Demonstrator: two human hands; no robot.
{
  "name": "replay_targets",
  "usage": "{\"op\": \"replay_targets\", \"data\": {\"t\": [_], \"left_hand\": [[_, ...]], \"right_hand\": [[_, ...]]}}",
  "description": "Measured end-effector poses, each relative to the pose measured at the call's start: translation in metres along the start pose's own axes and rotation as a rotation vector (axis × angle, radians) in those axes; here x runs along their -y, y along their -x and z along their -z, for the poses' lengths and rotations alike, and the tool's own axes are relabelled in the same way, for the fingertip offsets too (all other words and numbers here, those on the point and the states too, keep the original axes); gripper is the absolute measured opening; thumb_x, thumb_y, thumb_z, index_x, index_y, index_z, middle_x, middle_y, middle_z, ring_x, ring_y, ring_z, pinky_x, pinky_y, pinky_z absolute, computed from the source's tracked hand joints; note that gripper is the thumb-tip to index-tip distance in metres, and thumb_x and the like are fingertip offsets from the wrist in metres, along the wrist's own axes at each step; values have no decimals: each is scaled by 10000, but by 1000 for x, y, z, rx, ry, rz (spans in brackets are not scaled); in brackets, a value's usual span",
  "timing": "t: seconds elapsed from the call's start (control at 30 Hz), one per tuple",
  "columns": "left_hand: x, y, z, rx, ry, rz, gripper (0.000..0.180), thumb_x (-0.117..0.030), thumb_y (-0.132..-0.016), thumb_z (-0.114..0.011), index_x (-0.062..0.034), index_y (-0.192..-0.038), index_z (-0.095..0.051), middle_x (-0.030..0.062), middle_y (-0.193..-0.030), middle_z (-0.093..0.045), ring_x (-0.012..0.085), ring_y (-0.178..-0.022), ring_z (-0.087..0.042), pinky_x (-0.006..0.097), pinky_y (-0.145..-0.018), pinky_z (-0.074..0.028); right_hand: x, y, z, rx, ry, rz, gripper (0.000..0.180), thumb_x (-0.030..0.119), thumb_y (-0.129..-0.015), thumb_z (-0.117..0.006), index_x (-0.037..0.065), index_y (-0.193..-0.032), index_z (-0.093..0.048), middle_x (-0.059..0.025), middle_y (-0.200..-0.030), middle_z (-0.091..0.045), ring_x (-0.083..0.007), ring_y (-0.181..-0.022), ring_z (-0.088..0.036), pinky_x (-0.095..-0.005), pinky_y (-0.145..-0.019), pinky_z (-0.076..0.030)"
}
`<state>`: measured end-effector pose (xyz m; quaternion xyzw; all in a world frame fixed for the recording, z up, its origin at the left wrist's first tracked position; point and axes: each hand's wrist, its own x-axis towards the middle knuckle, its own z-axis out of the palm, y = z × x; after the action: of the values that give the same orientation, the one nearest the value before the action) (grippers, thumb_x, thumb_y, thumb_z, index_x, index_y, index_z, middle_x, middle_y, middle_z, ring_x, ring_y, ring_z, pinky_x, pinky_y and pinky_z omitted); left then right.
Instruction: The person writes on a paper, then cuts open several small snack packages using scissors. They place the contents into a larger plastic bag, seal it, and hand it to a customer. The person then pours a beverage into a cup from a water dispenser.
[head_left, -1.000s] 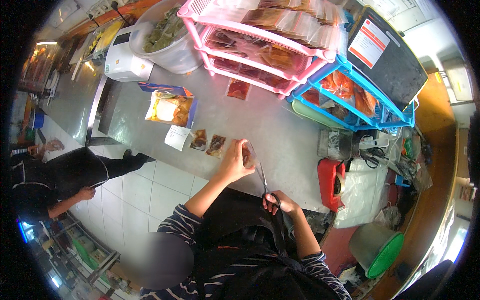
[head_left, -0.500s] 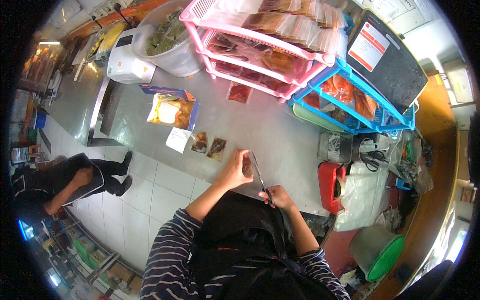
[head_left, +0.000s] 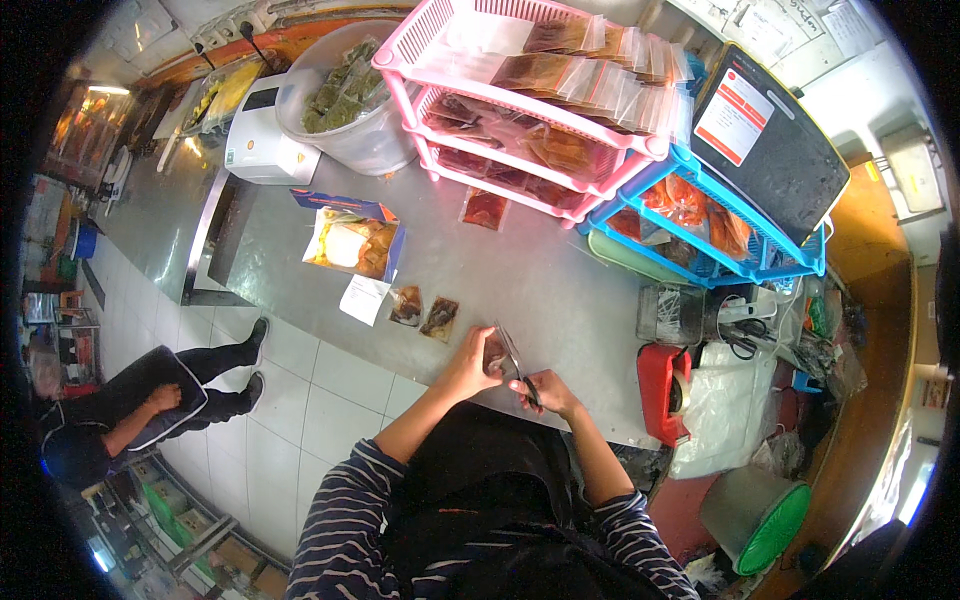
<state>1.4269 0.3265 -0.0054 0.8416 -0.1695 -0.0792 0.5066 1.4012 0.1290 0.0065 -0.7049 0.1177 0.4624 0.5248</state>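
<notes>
**Cutting a small packet at the counter's front edge**

On the steel counter, a pink rack stands at the back. At the front edge, the left hand grasps a small brown packet. The right hand grips scissors, blades touching the packet.

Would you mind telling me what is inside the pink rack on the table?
The pink rack holds rows of clear packets with brown and reddish filling on all three shelves. The lower shelves are partly covered by the shelf above, so what lies at their back cannot be seen.
</notes>
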Motion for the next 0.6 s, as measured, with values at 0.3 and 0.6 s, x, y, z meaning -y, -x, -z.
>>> {"op": "replay_targets", "data": {"t": [0.3, 0.6], "left_hand": [[8, -4, 1, -40, -77, 31, 677, -20, -625, -714, -3, -1200, -356, 172, -1070, -451, 306, -962, -517, 387, -832, -449], [0, -82, -17, -249, 246, 517, 798, -393, -737, -711, 37, -1266, -296, 220, -1185, -401, 277, -1031, -491, 379, -893, -405]], "right_hand": [[-9, 3, -1, -221, 174, 101, 616, 634, -687, -656, 49, -520, -561, -12, -456, -510, -108, -390, -481, -267, -391, -385], [-52, 50, 10, -363, -257, -24, 546, 527, -759, -664, 36, -546, -559, -30, -486, -517, -110, -375, -467, -253, -365, -378]]}}
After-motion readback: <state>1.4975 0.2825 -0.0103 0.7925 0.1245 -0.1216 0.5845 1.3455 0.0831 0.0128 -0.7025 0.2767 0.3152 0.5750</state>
